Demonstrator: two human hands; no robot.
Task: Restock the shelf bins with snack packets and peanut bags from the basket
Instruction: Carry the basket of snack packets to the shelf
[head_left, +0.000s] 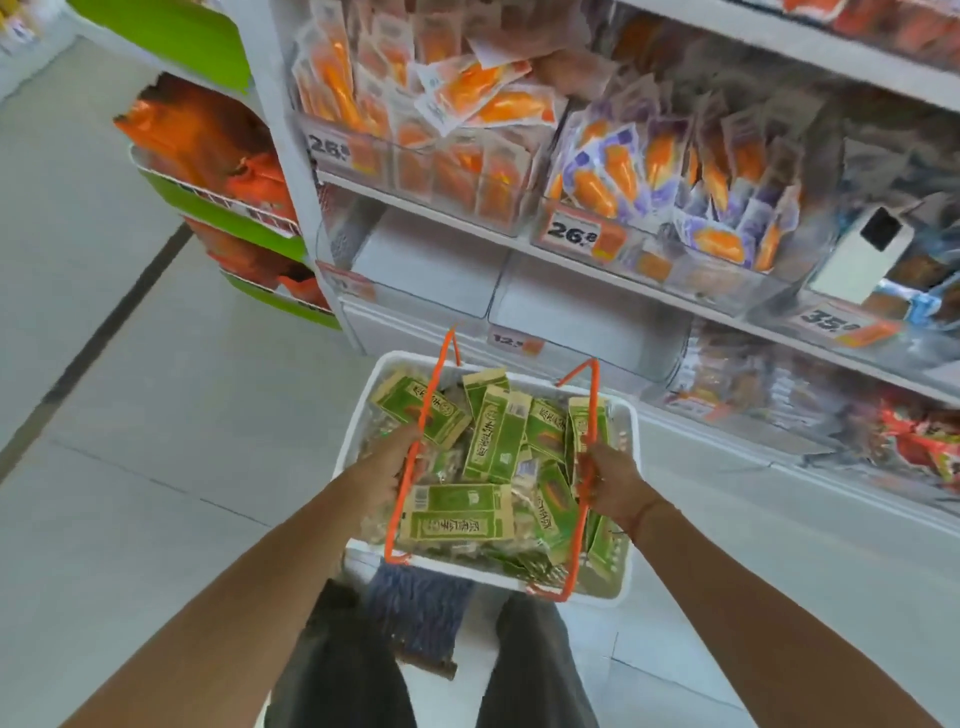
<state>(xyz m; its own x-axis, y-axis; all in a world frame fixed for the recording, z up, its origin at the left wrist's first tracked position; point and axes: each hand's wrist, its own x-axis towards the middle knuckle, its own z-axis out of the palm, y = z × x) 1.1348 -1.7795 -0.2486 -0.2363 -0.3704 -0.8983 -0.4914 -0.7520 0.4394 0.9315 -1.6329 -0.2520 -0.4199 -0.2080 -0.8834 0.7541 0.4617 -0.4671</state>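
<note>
A white basket (358, 415) with two orange handles is held in front of me, low before the shelf. It is heaped with several green-labelled peanut bags (457, 512). My left hand (387, 470) grips the left orange handle (413, 457). My right hand (610, 480) grips the right orange handle (589, 415). Straight beyond the basket, two clear shelf bins (431, 265) look bare inside. Above them, bins hold orange snack packets (467, 98) and purple-and-orange packets (670, 176).
The white shelf unit (675, 296) fills the right and top, with price tags on its edges. A green side rack with orange bags (208, 150) stands at the left. A white phone (862, 254) leans in a bin at right. Grey tiled floor (130, 415) spreads left; a dark mat lies underfoot.
</note>
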